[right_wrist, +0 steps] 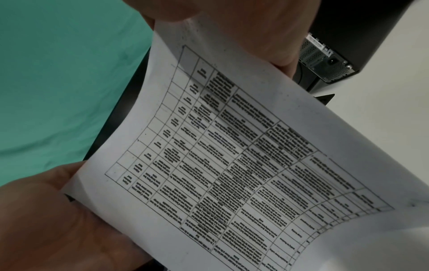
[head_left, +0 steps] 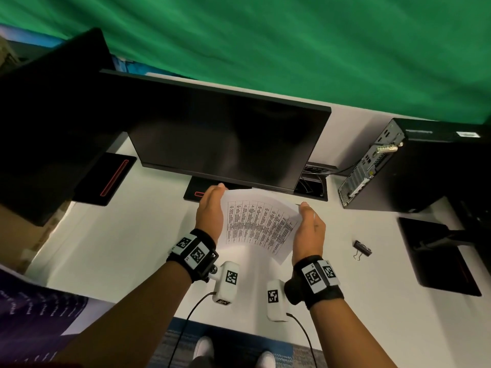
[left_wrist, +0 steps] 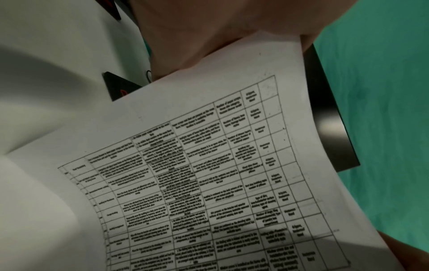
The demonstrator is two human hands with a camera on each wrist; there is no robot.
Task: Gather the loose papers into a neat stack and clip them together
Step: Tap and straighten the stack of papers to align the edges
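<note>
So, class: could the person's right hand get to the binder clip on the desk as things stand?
Probably yes, once it lets go: the binder clip lies on bare desk beside the right hand, nothing between them, but that hand now steadies the papers.

My bare forearms wear black wristbands (head_left: 195, 254) bearing square black-and-white markers; white camera pods (head_left: 227, 284) trail black cables (head_left: 186, 322).

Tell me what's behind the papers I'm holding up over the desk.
Behind the papers stands the dark monitor, with the base of its stand peeking out by your left hand. The rest of the base and the desk beneath the sheets are covered.
</note>
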